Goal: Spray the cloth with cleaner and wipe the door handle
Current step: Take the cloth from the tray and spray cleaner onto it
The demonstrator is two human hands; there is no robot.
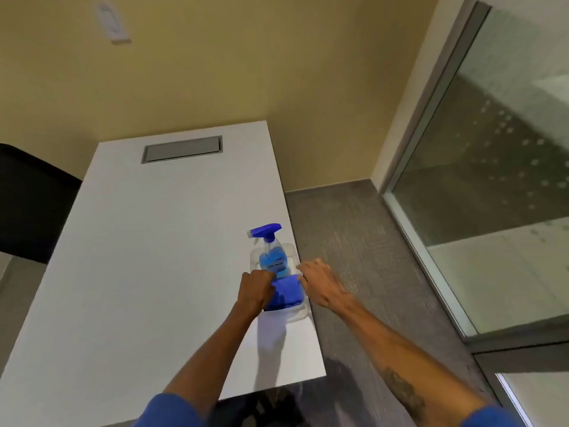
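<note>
A clear spray bottle (271, 257) with a blue trigger head and blue liquid stands in a clear plastic tray (292, 251) near the right edge of a white table (160, 241). A folded blue cloth (288, 292) lies in the tray's near end, in front of the bottle. My left hand (256, 288) is closed on the cloth's left edge. My right hand (320, 283) hovers at the tray's right side, fingers spread, touching or almost touching the cloth's right corner. No door handle is in view.
A grey cable hatch (182, 148) is set in the table's far end. A black chair (30, 204) stands at the left. Grey carpet (354, 241) runs on the right up to a glass partition (492, 149) with a metal frame.
</note>
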